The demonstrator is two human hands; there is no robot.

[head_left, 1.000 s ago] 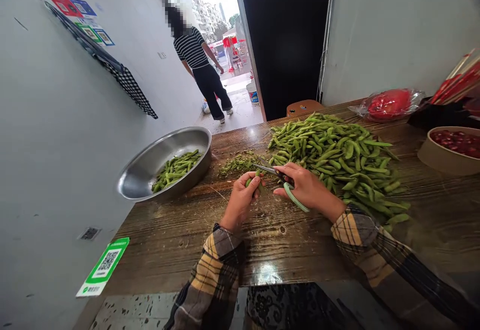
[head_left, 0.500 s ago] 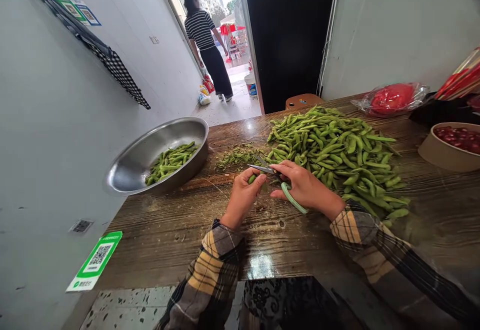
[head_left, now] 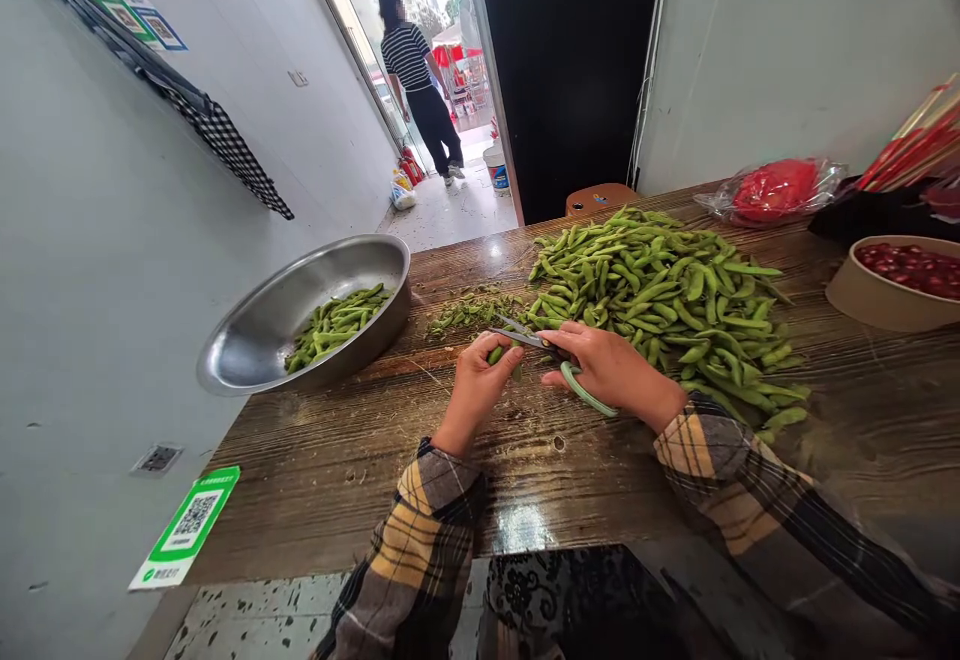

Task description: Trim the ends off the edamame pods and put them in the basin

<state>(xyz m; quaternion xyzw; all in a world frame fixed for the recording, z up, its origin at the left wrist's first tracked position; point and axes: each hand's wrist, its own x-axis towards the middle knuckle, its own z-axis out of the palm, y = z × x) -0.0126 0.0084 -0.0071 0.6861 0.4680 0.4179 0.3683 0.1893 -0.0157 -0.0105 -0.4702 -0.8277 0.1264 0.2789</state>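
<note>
Between the thumb and fingers of my left hand [head_left: 480,380] is a green edamame pod [head_left: 495,355]. My right hand [head_left: 600,365] is closed around scissors [head_left: 589,392] with pale green handles, their blades parted and pointing left beside the pod. Just beyond lies a small heap of trimmed bits [head_left: 480,313]. A large pile of edamame pods [head_left: 667,290] spreads to the right, behind my right hand. At the left, a tilted-looking steel basin [head_left: 240,325] holds more pods [head_left: 337,325].
All this stands on a dark wooden table [head_left: 315,500]. On the right are a paper bowl [head_left: 877,290] of dark red pieces and a red item in clear plastic [head_left: 776,190]. A green QR card [head_left: 187,525] hangs at the left edge. A person [head_left: 420,80] walks near the doorway.
My left hand has shifted slightly left, still pinching the pod, and the scissor blades look a little wider apart. The person by the doorway has taken a step away.
</note>
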